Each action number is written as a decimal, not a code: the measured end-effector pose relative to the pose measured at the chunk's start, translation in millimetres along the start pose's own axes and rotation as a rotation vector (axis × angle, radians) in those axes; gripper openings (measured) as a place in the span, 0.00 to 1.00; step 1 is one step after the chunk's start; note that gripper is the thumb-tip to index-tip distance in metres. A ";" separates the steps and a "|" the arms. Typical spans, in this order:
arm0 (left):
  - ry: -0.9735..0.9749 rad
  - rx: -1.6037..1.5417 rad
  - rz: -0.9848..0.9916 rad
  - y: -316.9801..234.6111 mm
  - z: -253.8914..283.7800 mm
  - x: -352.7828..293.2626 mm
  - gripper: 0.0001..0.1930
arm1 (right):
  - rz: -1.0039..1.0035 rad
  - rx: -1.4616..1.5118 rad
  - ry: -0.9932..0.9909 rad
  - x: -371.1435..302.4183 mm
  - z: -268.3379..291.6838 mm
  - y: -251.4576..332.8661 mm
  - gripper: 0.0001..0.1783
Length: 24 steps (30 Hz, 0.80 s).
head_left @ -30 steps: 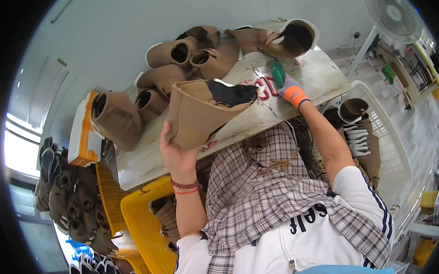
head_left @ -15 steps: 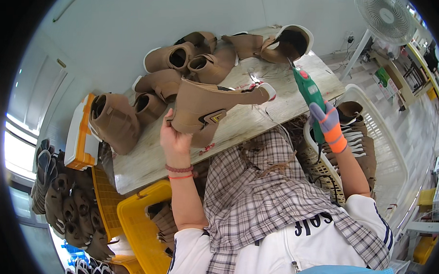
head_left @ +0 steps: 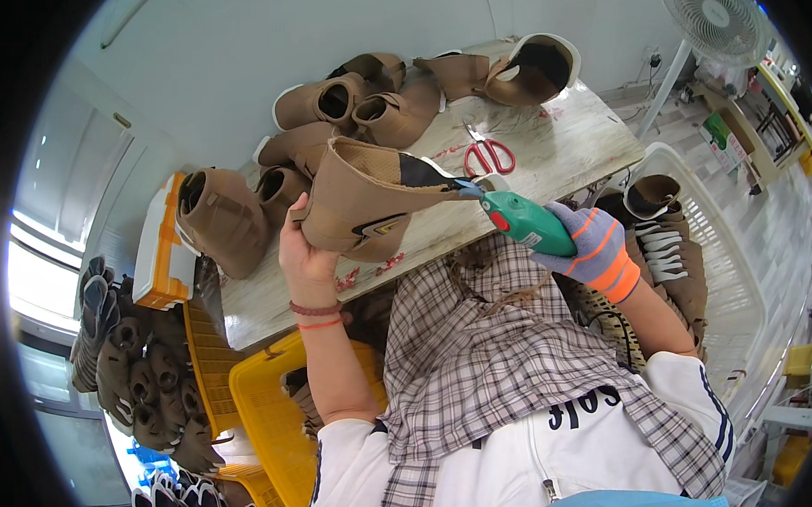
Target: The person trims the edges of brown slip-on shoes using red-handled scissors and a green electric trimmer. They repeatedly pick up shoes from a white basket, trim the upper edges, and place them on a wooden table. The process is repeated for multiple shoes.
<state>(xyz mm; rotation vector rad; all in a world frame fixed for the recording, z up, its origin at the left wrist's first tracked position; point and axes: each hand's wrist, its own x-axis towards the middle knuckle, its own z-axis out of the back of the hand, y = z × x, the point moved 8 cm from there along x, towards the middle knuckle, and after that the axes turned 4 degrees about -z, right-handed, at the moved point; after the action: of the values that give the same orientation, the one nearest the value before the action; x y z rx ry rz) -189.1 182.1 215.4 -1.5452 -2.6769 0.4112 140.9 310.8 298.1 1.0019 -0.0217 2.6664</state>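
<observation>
My bare left hand grips a brown shoe upper from its left side, raised over the table. Its open top shows a tan and black lining, and a black and yellow emblem marks its side. In my right hand, gloved in grey and orange, is a green handheld power tool with a red button. The tool points left; its narrow bluish tip meets the right end of the upper, and I cannot tell how deep it goes. Red-handled scissors lie just behind.
Several brown uppers stand along the table's back and left. Yellow baskets and an orange-white box are at the left. At the right, a white basket surrounds stacked uppers. A fan stands far right.
My right hand has brought the green tool down and left, turning it from upright to pointing left at the upper. My left hand has tilted the upper, so its opening shows more.
</observation>
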 end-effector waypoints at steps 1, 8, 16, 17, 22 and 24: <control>0.018 -0.017 0.020 0.6 -0.5 -1.1 0.15 | -0.002 -0.011 0.020 -0.8 -1.3 1.6 0.36; 0.086 -0.092 0.112 6.7 9.0 4.9 0.15 | -0.005 0.026 0.033 -1.9 -3.9 6.1 0.36; 0.128 -0.116 0.176 27.5 -5.1 8.0 0.15 | 0.020 0.076 -0.009 4.0 -5.2 10.5 0.37; 0.149 -0.097 0.177 31.1 -11.4 4.4 0.15 | 0.021 0.080 -0.012 4.9 -5.1 12.4 0.37; 0.118 -0.068 0.094 36.6 -17.0 4.1 0.17 | -0.019 0.157 -0.018 10.0 -9.8 17.5 0.37; 0.178 -0.030 0.053 44.1 -28.7 -1.3 0.18 | -0.048 0.213 -0.011 11.7 -14.4 17.0 0.36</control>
<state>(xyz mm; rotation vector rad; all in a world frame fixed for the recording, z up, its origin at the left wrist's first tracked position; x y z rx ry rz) -146.8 208.1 232.8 -1.5820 -2.5242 0.2240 118.6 299.3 296.3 1.0654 0.2854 2.6602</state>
